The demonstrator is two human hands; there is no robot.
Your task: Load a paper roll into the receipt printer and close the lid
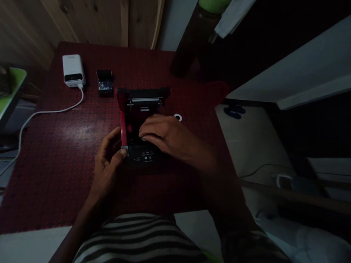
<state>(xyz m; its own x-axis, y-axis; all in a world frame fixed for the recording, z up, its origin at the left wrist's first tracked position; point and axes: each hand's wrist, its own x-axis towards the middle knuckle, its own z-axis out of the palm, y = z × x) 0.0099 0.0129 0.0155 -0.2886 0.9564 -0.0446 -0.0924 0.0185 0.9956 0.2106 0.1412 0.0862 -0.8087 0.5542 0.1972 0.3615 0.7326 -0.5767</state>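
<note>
An open black desktop printer (144, 98) with a control panel (144, 157) at its near end stands mid-table on a dark red patterned cover (63, 157). My left hand (108, 162) grips its near left corner, with the thumb on a red side strip (123, 131). My right hand (161, 133) reaches over the printer, fingers curled down into its dark opening. The hand hides what lies inside. Nothing shows held in it. A small white ring (177, 117) lies just beyond my right fingers. Farther back stand a white power bank (73, 70) with a white cable (52, 110) and a small black object (105, 82).
A dark bottle with a green top (212, 3) stands beyond the table's far right corner, near a hanging white cloth (233, 16). A green-topped stool (11, 89) stands left of the table. Wood panelling rises behind. A pale floor with a thin cable lies right.
</note>
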